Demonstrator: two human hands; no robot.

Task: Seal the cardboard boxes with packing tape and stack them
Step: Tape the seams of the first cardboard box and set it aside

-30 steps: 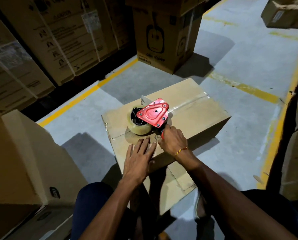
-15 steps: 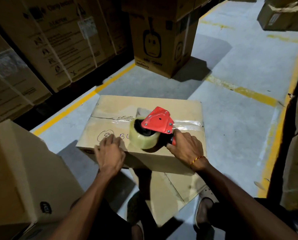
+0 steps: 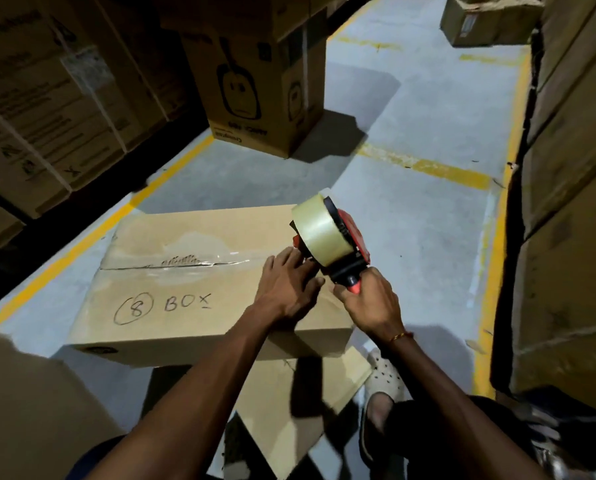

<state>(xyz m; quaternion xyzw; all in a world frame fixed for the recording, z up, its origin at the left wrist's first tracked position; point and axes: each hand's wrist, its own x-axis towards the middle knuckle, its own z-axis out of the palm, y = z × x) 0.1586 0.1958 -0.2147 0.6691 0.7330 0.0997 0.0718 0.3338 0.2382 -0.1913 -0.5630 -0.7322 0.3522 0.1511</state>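
The cardboard box [image 3: 199, 292] marked "8 BOX" is sitting on the floor, its centre seam [image 3: 172, 265] showing clear tape along only part of its length. The left hand [image 3: 286, 289] is resting near the seam's right end, fingers fairly straight. The right hand [image 3: 369, 299] is wrapping the handle of the tape dispenser [image 3: 331, 237], which is tilting up off the lid. Anchoring the tape over the edge, then pulling low and straight, looks wisest.

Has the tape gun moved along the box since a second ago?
Yes. The tape gun went from the middle of the box to its right end, held by the right hand.
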